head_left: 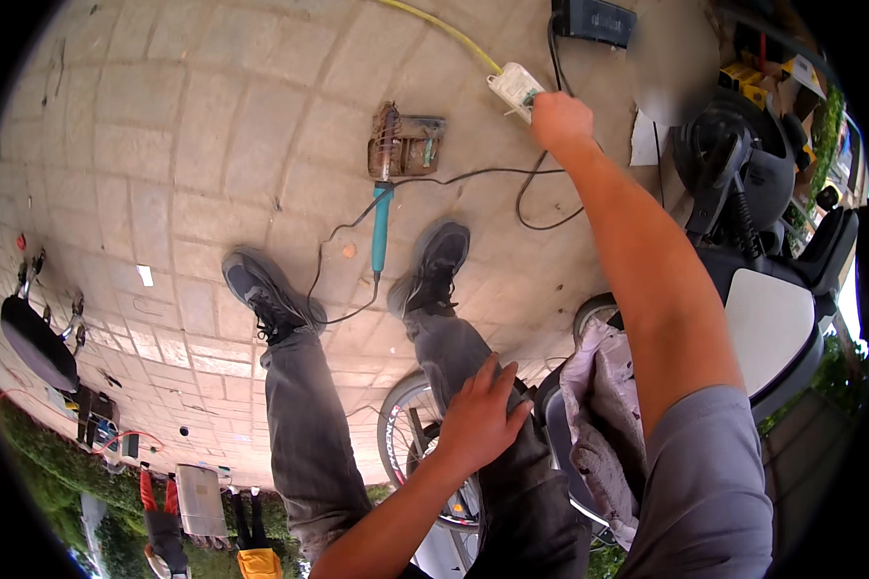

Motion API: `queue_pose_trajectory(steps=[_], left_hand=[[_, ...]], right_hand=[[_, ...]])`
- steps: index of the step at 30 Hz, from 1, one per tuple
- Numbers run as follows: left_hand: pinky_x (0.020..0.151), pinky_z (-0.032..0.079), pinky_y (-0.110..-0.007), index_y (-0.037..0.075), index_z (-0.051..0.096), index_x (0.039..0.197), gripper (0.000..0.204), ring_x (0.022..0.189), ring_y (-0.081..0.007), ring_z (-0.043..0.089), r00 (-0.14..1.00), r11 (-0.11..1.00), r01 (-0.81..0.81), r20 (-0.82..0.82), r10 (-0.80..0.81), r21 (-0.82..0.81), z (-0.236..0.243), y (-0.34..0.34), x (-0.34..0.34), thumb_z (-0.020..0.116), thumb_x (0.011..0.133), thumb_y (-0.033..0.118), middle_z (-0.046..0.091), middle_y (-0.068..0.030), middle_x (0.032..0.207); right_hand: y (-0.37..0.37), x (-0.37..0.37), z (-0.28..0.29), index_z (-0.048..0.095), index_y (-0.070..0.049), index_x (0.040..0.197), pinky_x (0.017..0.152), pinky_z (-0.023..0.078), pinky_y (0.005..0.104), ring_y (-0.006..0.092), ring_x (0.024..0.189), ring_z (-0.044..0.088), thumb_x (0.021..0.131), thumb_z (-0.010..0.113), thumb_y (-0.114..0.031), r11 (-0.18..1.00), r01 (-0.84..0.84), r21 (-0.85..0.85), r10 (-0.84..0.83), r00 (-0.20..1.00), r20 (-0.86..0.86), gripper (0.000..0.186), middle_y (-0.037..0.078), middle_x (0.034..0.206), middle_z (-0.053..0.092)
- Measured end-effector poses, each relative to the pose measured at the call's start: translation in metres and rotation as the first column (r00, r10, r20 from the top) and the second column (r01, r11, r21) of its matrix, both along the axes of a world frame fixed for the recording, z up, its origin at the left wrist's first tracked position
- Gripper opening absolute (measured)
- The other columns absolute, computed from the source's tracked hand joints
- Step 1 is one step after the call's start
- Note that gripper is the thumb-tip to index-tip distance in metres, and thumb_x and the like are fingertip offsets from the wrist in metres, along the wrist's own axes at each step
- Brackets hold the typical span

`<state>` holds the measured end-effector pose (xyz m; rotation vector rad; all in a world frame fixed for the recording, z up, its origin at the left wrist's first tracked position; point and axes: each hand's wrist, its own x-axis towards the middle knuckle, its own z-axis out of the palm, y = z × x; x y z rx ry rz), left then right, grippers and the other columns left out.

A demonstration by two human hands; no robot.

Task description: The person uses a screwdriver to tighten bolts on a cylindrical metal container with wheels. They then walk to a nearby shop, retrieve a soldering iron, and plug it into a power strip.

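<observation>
My right hand (562, 121) reaches forward to a white power strip (512, 87) on the paving. Its fingers are curled at the strip's near end; whatever they grip is hidden. A yellow cord (459, 39) runs from the strip's far end. My left hand (478, 420) lies over my right knee, fingers spread, holding nothing. Beyond my shoes, a soldering iron with a teal handle (380, 232) leans in a rusty, box-like stand (425, 145). Its dark cable (483, 174) loops over the ground and passes behind my right forearm.
A dark box with a cable (594, 21) sits at the far right. Close by are a white sheet (643, 140) and a black chair base (734, 154). A spoked wheel (393, 425) and a crumpled cloth (594, 405) are near my right leg. Other people (164, 531) appear lower left.
</observation>
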<state>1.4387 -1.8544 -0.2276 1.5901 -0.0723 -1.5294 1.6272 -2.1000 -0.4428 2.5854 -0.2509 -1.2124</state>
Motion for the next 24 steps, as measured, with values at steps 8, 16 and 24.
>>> queue_pose_trajectory(steps=[8,16,24], left_hand=[[0.099,0.037,-0.043,0.003,0.042,0.131,0.056,0.121,-0.0409,0.041,0.999,1.000,0.007,-0.038,-0.007,0.000,0.007,0.007,0.009,0.056,0.088,0.035,0.035,-0.0251,0.137],[0.100,0.037,-0.040,0.002,0.046,0.128,0.052,0.118,-0.0371,0.047,0.995,0.999,-0.054,0.080,0.054,-0.001,0.018,0.068,0.000,0.056,0.088,0.033,0.048,-0.0229,0.128],[0.090,0.044,-0.037,-0.001,0.059,0.113,0.031,0.104,-0.0340,0.058,0.822,0.794,-0.491,0.493,0.286,0.357,0.162,0.292,-0.006,0.054,0.087,0.015,0.060,-0.0204,0.111]], right_hand=[[0.004,0.007,0.006,0.066,-0.008,0.102,0.078,0.052,0.0391,0.0292,0.096,0.064,0.081,0.058,-0.016,0.993,0.110,0.044,-0.107,0.991,-0.083,0.024,0.012,0.104,0.066],[0.096,-0.086,0.106,0.054,-0.006,0.112,0.094,0.035,0.0468,0.0300,0.112,0.048,0.075,0.068,-0.027,0.932,0.097,0.349,-0.174,0.965,0.196,0.045,0.013,0.113,0.055],[0.100,-0.229,0.346,0.063,0.001,0.102,0.088,0.044,0.0442,0.0393,0.100,0.055,0.078,0.064,-0.027,0.741,0.423,0.521,-0.463,0.885,-0.060,0.037,0.023,0.103,0.061]])
